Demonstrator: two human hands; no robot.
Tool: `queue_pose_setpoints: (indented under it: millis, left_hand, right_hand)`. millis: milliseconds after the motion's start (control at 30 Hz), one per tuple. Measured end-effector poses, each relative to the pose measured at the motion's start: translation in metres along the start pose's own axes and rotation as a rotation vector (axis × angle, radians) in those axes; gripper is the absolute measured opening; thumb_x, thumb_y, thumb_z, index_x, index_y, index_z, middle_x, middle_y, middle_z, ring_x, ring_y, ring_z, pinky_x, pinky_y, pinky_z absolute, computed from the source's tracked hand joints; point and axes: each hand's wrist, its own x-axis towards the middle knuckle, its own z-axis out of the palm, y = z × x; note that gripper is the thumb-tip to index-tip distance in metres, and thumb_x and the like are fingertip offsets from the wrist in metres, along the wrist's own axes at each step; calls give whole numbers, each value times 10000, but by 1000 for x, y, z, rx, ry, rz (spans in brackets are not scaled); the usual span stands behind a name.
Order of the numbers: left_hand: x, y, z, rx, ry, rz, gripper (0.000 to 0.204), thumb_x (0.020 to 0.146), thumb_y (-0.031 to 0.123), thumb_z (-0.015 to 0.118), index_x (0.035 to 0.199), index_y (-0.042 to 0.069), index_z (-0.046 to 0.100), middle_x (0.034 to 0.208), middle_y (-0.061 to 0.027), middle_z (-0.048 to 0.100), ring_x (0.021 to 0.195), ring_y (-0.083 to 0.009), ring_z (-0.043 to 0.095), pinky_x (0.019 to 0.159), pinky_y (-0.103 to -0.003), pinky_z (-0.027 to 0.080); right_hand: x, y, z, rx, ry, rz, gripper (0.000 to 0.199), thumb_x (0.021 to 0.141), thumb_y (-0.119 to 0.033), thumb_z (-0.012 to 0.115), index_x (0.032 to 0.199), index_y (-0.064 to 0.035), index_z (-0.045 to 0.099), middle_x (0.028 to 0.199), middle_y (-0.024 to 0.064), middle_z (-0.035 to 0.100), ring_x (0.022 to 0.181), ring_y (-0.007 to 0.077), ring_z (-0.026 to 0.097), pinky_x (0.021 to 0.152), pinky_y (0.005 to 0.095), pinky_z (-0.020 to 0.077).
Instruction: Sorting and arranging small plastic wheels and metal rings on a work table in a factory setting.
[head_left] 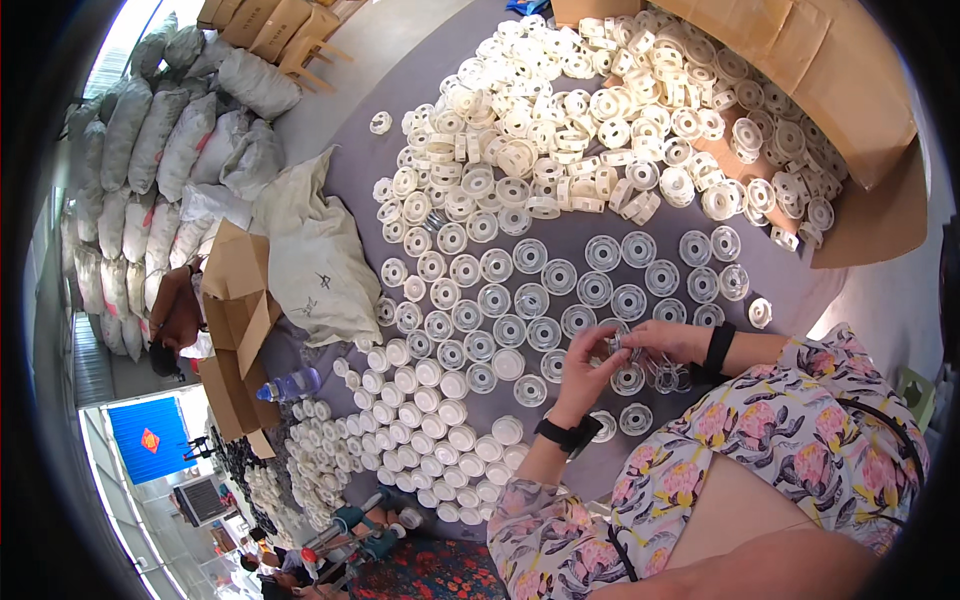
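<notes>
My left hand [586, 366] and my right hand [668, 341] meet over the grey table [860, 290], fingertips pinched together on a small clear plastic part [620, 342]. Each wrist carries a black band. Right under the hands lie round white plastic discs [628, 379] in rows, flat on the table. More of the same discs [560, 276] fill the rows beyond the hands. Left of my left hand stand rows of white caps [430, 400].
A loose heap of white plastic wheels [600, 110] spills from an open cardboard box [850, 90] at the far right. A blue-tinted water bottle [290, 384] and cardboard boxes [238, 300] sit at the table's left. Stuffed grey sacks [150, 130] pile up beyond. Another person [175, 320] bends there.
</notes>
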Motion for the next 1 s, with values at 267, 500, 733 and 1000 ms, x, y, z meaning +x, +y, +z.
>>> queue_pose_setpoints:
  millis: [267, 500, 733, 1000]
  left_hand:
    - [11, 11, -8, 30, 115, 167, 385, 756, -31, 656, 1122, -5, 539, 1016, -60, 575, 845, -110, 580, 707, -226, 483]
    - [23, 7, -13, -332, 252, -40, 240, 861, 80, 567, 1089, 8, 549, 993, -44, 591, 853, -117, 579, 671, -235, 491]
    - [48, 14, -88, -195, 531, -88, 271, 902, 297, 519, 991, 52, 593, 966, -34, 600, 751, -106, 544, 612, -229, 440]
    - [72, 10, -222, 871, 1021, 179, 369, 733, 150, 709, 1046, -8, 591, 939, -105, 600, 872, -216, 556, 773, -338, 449]
  right_hand:
    - [10, -23, 3, -9, 205, -306, 311, 814, -281, 655, 1014, -56, 576, 752, -27, 573, 648, 50, 525, 557, 187, 413]
    - [6, -62, 10, -639, 402, -525, 335, 775, -247, 686, 1056, -89, 594, 783, 3, 594, 679, 94, 557, 580, 237, 444]
    - [3, -67, -20, -1112, 611, -1066, 370, 740, -263, 701, 1076, -145, 601, 882, 25, 596, 666, 151, 565, 562, 267, 461]
    - [10, -54, -13, -663, 591, -630, 395, 735, -232, 713, 1092, -121, 584, 827, 9, 578, 587, 69, 476, 538, 228, 413]
